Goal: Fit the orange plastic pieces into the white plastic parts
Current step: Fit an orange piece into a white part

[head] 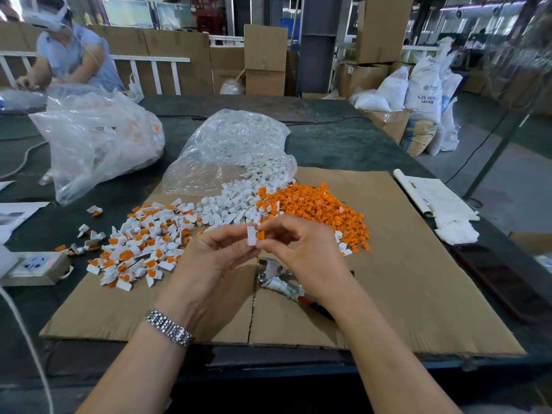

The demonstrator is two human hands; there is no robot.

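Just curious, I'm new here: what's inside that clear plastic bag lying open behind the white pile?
The clear plastic bag holds small white plastic parts, spilling from its mouth onto the cardboard. Crinkled plastic obscures what lies deeper inside.

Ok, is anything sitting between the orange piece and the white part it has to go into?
Nothing visible. The left hand pinches the white part and the right hand pinches the orange piece right beside it, above the cardboard. The two look to be touching; whether the piece has started to seat can't be told.
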